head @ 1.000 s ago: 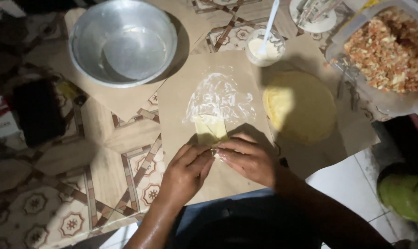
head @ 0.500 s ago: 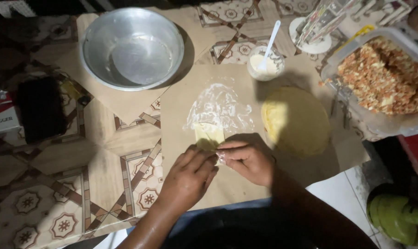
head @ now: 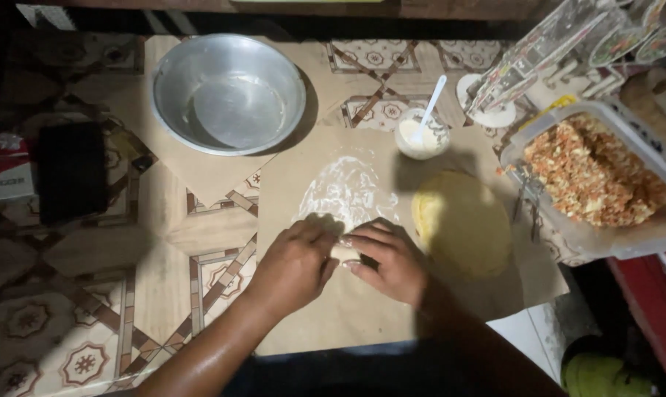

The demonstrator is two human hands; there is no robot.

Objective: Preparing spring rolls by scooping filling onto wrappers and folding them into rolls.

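On the brown paper point(head: 348, 316) at the near middle, the left hand point(head: 292, 268) and right hand point(head: 392, 261) pinch a small roll point(head: 345, 253), nearly closed. Yellow wrappers point(head: 462, 224) and filling point(head: 594, 173) wait at the right.

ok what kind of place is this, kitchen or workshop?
Likely a home food-prep spot on a patterned tiled floor. Brown paper serves as the work surface, with a metal bowl, a tub of chopped filling and a stack of round wrappers.
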